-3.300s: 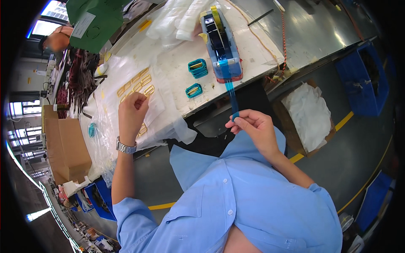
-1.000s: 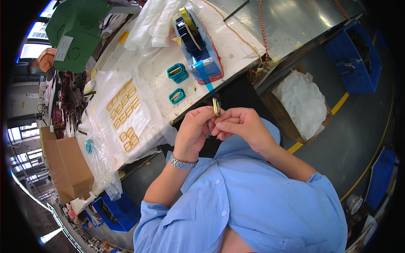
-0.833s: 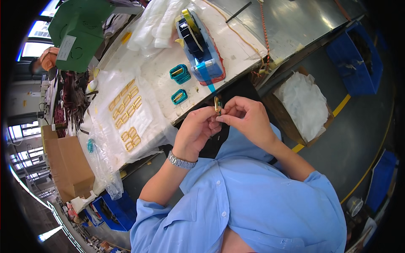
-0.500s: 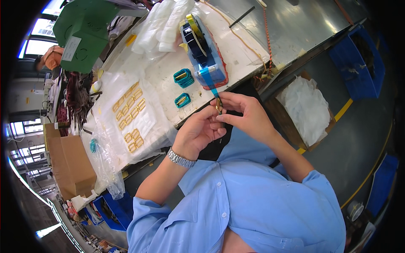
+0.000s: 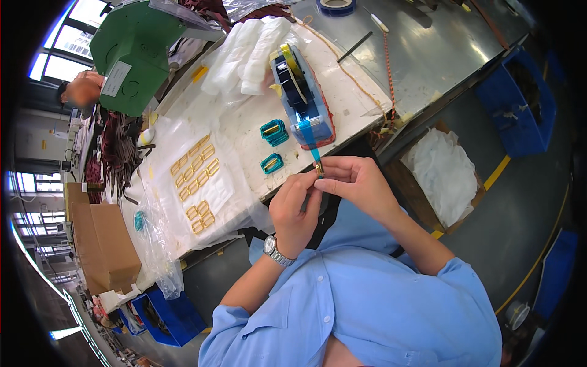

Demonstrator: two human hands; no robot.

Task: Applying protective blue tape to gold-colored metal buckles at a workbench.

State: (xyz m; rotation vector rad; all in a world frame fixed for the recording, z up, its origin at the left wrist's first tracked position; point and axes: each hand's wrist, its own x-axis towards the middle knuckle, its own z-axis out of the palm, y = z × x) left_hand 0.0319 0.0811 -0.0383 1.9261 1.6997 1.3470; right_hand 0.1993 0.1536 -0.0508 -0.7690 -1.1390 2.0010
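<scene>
Between my two hands is a small gold buckle [image 5: 318, 169], partly hidden by my fingers. A strip of blue tape [image 5: 312, 145] runs to it, stretched from the blue tape dispenser [image 5: 319, 110]. My left hand [image 5: 296, 208], with a watch on the wrist, pinches the buckle's lower side. From the right, my right hand [image 5: 359, 186] grips it between thumb and fingers. Left of the dispenser lie a stack of blue-wrapped buckles [image 5: 274, 131] and one more wrapped buckle [image 5: 271, 163]. Farther left, rows of bare gold buckles [image 5: 199, 174] rest on white sheeting.
A green machine [image 5: 137, 55] stands at the far left, with a person beyond it. White plastic bags [image 5: 247, 55] lie behind the dispenser. A carton [image 5: 104, 238] sits left; a box lined with white plastic [image 5: 443, 165] and a blue bin [image 5: 516, 101] are right, below table level.
My left hand has turned, its back now facing up and its fingers closing in on the buckle. The table and everything on it sit slightly lower in view.
</scene>
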